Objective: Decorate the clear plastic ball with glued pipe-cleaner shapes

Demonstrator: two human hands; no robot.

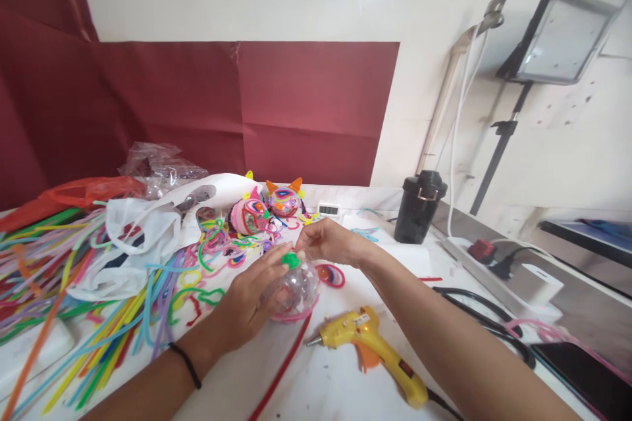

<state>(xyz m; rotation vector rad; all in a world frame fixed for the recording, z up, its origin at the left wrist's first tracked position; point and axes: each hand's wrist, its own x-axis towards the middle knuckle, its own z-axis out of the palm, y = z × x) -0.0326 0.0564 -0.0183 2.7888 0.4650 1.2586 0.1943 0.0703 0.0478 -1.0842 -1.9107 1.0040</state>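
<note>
A clear plastic ball [302,284] with a green piece [291,260] on top and a pink band round its base rests on the white table. My left hand [254,293] is wrapped against the ball's left side, its fingertips near the green piece. Behind the ball's upper right, my right hand [323,240] has its fingers pinched close to the green piece; whatever is between them is too small to make out. A red pipe cleaner [284,371] runs from the ball toward the front edge. Just right of the ball lies a coiled oval piece [330,275].
A yellow glue gun [378,345] lies in front of my right forearm. Colourful pipe cleaners [106,339] cover the left side. Two decorated balls [285,202] [249,216] stand behind. A black bottle [419,209], power strip [498,276] and phone [582,371] are at right.
</note>
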